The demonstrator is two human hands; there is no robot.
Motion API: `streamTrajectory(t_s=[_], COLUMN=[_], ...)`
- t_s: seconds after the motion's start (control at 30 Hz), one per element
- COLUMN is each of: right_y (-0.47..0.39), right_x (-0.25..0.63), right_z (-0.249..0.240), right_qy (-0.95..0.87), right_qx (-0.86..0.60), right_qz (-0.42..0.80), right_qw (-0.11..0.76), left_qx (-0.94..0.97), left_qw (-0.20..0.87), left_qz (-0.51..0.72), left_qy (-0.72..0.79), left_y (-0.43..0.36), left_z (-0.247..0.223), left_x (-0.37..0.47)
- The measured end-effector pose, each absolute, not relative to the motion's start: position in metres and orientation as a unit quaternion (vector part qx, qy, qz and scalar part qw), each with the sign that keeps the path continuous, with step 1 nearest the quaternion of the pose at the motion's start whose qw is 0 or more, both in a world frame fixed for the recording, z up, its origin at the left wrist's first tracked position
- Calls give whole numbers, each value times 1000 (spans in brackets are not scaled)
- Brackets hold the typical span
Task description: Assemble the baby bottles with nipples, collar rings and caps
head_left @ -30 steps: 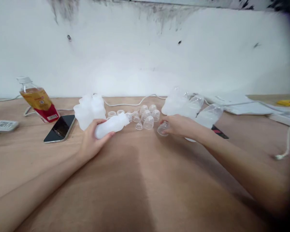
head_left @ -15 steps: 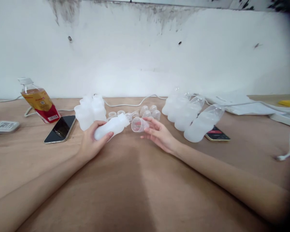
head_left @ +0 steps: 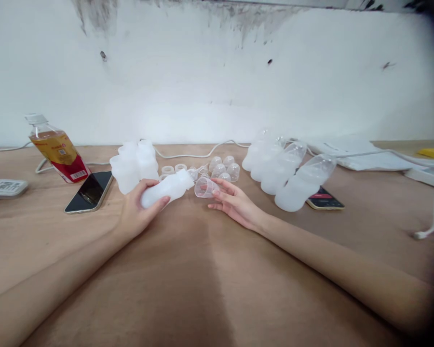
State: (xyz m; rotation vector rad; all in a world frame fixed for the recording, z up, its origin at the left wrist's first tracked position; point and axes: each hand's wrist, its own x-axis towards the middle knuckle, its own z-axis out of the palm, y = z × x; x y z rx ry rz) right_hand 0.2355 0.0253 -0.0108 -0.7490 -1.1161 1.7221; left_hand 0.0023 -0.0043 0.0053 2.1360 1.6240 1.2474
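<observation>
My left hand (head_left: 140, 206) is wrapped round a white translucent bottle (head_left: 166, 189), tilted with its neck up and to the right. A thin clear tip shows past the neck. Between thumb and fingers, my right hand (head_left: 235, 202) holds a clear cup-shaped cover (head_left: 204, 187), its open end facing the bottle's neck, a small gap apart. Behind them lie several clear domed pieces (head_left: 218, 170) and some white rings (head_left: 168, 169). Several white bottles without covers (head_left: 134, 164) stand at the left. On the right are several bottles with clear covers (head_left: 292, 193).
A drink bottle (head_left: 61, 152) and a dark phone (head_left: 89, 193) are at the left, near a white tag device (head_left: 7, 188). Another phone (head_left: 326, 199) lies behind the covered bottles. White cables (head_left: 195, 156) run along the wall, with a plastic bag (head_left: 347, 154) at the back right.
My right hand has moved slightly left with the clear cover, bringing it closer to the bottle's neck. My left hand keeps its hold on the bottle.
</observation>
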Motion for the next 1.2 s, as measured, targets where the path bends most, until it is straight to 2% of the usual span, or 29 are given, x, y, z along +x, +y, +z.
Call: streamTrajectory(t_s=[0.13, 0.3, 0.57, 1.2], right_y=[26, 27, 23, 22], right_x=[236, 236, 238, 241], right_z=[-11, -6, 7, 11], right_qy=[-460, -524, -660, -690], right_qx=[-300, -323, -347, -357], right_qz=[683, 606, 489, 479], right_qw=[481, 504, 453, 408], left_qx=[731, 756, 779, 813], left_qw=[91, 90, 57, -7], left_qz=[404, 390, 389, 386], left_qy=[542, 517, 488, 435], left_y=[-4, -4, -7, -8], left_z=[5, 3, 2, -8], left_x=[3, 3, 3, 4])
